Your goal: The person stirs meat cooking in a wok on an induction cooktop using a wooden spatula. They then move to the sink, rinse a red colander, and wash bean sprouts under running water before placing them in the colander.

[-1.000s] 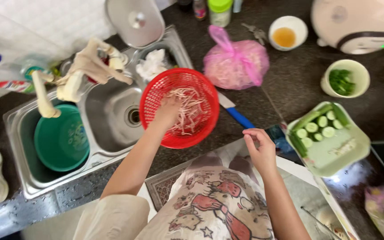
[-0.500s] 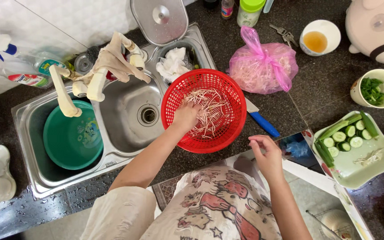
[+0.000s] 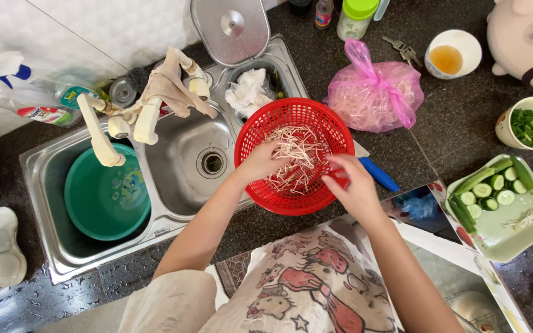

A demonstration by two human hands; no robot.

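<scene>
A red plastic colander (image 3: pixel 316 117) rests on the edge of the steel sink (image 3: pixel 174 185), with a pile of pale bean sprouts (image 3: pixel 300 154) inside. My left hand (image 3: pixel 260 163) is inside the colander, its fingers curled on sprouts at the pile's left side. My right hand (image 3: pixel 353 185) reaches over the colander's right rim, with its fingertips pinching at the sprouts. A blue knife handle (image 3: pixel 380 176) sticks out from under the colander on the right.
A green basin (image 3: pixel 103 197) sits in the left sink bowl under the tap (image 3: pixel 128 123). A pink bag (image 3: pixel 377 89), a bowl of brownish liquid (image 3: pixel 451 55), a cup of chopped greens (image 3: pixel 528 123) and a plate of cut cucumber (image 3: pixel 501 197) stand on the dark counter.
My right hand has moved up from beside my body to the colander's right rim and onto the sprouts. My left hand stays in the sprouts.
</scene>
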